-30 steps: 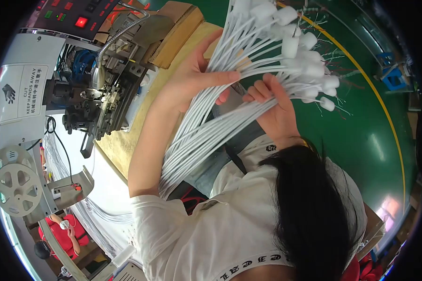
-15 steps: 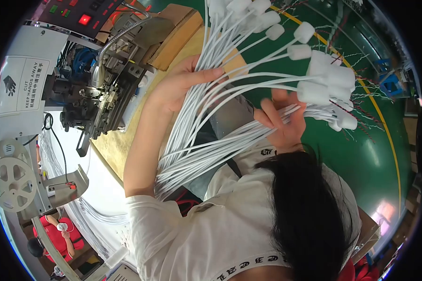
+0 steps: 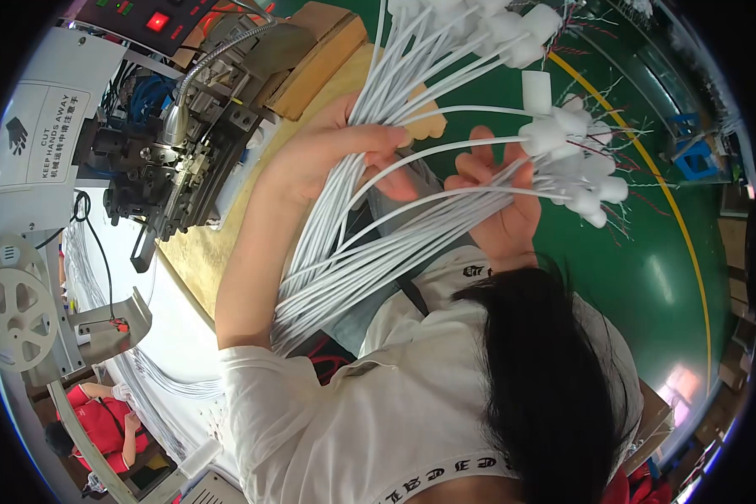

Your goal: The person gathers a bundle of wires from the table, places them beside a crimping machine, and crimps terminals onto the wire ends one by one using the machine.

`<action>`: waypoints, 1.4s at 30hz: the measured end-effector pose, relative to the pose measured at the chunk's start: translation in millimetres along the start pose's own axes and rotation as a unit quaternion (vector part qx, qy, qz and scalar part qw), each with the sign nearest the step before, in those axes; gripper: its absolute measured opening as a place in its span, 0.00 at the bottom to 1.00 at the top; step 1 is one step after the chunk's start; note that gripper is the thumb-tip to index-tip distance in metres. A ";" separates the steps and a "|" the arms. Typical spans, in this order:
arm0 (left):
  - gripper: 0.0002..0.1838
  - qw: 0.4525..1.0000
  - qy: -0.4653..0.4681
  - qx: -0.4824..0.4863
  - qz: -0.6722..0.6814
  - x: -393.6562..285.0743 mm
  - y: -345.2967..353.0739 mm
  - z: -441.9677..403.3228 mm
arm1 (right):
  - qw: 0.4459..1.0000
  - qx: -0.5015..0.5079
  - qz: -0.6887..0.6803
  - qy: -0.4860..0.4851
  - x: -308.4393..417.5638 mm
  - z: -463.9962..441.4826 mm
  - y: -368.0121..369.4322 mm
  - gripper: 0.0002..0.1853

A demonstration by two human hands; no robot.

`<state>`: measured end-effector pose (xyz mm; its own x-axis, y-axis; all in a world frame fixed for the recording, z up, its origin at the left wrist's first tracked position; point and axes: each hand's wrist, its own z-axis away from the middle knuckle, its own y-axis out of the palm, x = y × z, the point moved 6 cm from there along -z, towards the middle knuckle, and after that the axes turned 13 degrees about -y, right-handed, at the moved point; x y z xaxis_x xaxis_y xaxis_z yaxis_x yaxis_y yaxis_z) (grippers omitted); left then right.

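My left hand point(image 3: 336, 147) is closed round a thick bundle of white cables point(image 3: 319, 227), its thumb lying across the top. From there the cables fan toward the upper right, ending in white foam-like sleeves point(image 3: 512, 34). My right hand point(image 3: 504, 206) holds a second part of the bundle across its palm, fingers bent round it. Beyond the fingers sits another cluster of white sleeves point(image 3: 571, 143) with thin twisted wires point(image 3: 622, 134) sticking out. A few single cables arc between the two parts. Both parts meet in a bend beside my left forearm.
A machine point(image 3: 168, 160) with a metal head and a warning sign point(image 3: 46, 130) stands at the left, beside a yellowish board point(image 3: 197, 260). A white reel point(image 3: 18, 315) hangs below. Another person in red point(image 3: 105, 424) sits at lower left. More cables point(image 3: 172, 382) lie on the white table.
Several cable ends have shifted up and left toward the left hand's fan. Fewer cables arc across to the right cluster. My right hand's fingers have moved slightly; both hands keep their hold.
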<state>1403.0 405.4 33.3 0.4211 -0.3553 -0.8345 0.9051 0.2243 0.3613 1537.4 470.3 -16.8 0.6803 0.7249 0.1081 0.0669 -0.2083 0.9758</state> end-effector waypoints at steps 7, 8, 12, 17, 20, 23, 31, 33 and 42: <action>0.12 0.995 -0.005 0.085 0.058 -1.9 20.9 15.2 | 0.999 -0.011 0.027 0.032 3.5 -2.3 -7.0 0.09; 0.13 0.995 0.008 0.084 0.053 -3.4 29.7 20.7 | 0.999 -0.037 0.013 0.037 1.6 -2.1 -11.8 0.09; 0.21 0.992 0.082 0.091 0.020 -12.0 41.4 34.3 | 0.993 -0.083 -0.067 0.043 -5.5 -3.2 -26.2 0.09; 0.21 0.985 0.144 0.100 -0.003 -30.8 27.1 45.5 | 0.986 -0.093 -0.124 0.058 -12.4 -5.0 -30.6 0.08; 0.16 0.987 0.150 -0.037 -0.033 -34.9 16.2 57.1 | 0.988 -0.081 -0.124 0.048 -15.5 -4.5 -32.4 0.08; 0.09 0.975 0.181 -0.124 -0.043 -39.7 14.5 68.6 | 0.993 -0.066 -0.080 0.062 -32.0 -2.1 -28.5 0.11; 0.06 0.944 0.269 -0.192 0.005 -40.0 9.9 86.0 | 0.940 0.307 0.058 0.135 -74.6 17.0 20.3 0.16; 0.08 0.931 0.296 -0.216 0.009 -41.0 13.8 98.7 | 0.923 0.356 0.080 0.123 -74.6 14.8 38.2 0.18; 0.10 0.800 0.455 -0.391 0.038 -34.9 59.4 215.1 | 0.943 0.308 -0.044 0.121 -75.9 31.3 62.4 0.19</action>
<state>1454.8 235.9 173.4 -0.0644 0.4135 -0.9082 0.4159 0.8384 0.3523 1512.7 381.7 29.9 0.4712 0.8701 0.1445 0.5773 -0.4281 0.6954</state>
